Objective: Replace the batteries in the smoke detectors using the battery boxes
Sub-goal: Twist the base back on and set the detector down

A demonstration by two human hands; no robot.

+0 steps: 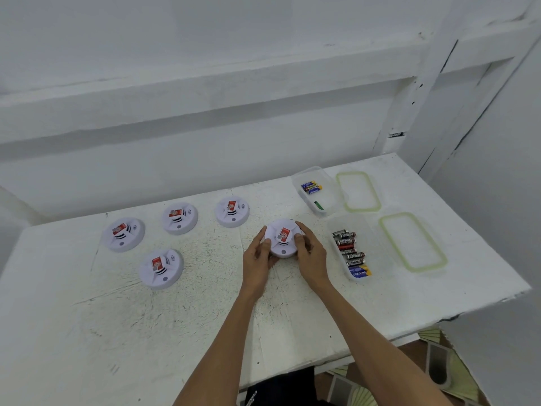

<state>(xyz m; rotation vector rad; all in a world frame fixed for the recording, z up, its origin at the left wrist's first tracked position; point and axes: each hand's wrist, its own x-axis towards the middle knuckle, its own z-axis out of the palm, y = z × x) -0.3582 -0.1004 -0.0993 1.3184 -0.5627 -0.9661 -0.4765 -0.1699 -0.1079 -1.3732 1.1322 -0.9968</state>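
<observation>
Detector betw. L hand, R hand

Open ground on a crowded worktop: a broad bare stretch runs along the near edge, reachable from the near left corner. Four smoke detectors dot the left half, with bare surface showing between them. At the middle, the left hand and right hand grip the held smoke detector and block the way across. Toward the right edge, the near battery box sits just beside the right hand, the far battery box behind it, each with a flat lid alongside. A wall rises behind the far edge.
</observation>
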